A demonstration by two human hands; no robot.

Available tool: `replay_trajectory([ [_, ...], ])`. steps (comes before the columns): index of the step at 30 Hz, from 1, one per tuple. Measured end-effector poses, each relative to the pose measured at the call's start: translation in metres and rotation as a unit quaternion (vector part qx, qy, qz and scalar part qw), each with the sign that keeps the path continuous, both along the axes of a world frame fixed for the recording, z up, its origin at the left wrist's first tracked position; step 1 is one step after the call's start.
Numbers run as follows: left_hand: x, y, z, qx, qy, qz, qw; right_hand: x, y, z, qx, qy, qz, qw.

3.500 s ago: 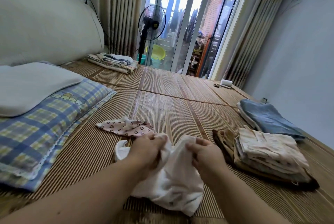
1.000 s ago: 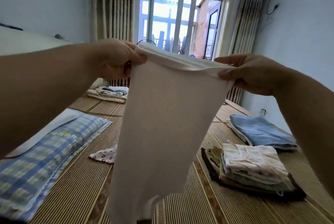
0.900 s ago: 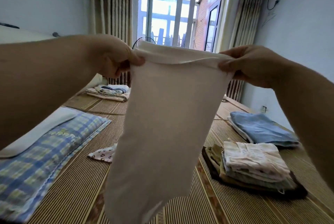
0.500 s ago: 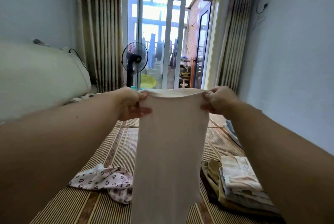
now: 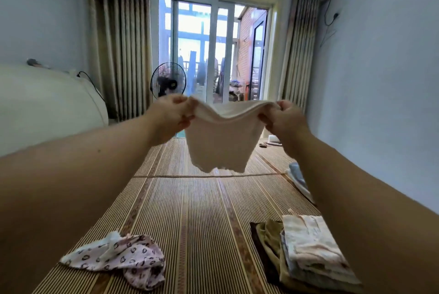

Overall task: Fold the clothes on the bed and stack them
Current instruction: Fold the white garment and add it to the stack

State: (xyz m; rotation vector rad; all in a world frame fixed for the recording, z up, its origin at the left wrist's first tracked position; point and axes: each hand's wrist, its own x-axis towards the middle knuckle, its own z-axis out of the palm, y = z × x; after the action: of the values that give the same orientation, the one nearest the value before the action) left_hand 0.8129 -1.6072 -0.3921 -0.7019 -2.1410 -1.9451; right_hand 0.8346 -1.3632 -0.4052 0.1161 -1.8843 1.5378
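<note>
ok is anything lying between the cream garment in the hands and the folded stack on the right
Nothing visible. The left hand and right hand hold the cream garment in the air; the mat between it and the folded stack is bare; the heart-print garment lies off left.

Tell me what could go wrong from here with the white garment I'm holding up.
The white garment hangs midair, gripped only at its top corners by the left hand and right hand, and its top edge sags, so it might land creased on the mat. The right forearm passes close by the folded stack and could knock it askew.
</note>
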Motion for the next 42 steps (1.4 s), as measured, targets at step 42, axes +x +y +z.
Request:
replay_trajectory([
  [42, 0.050, -0.041, -0.321, -0.310, -0.239, 0.001, 0.920, 0.069, -0.017, -0.309, 0.186, -0.341, -0.108, 0.915],
])
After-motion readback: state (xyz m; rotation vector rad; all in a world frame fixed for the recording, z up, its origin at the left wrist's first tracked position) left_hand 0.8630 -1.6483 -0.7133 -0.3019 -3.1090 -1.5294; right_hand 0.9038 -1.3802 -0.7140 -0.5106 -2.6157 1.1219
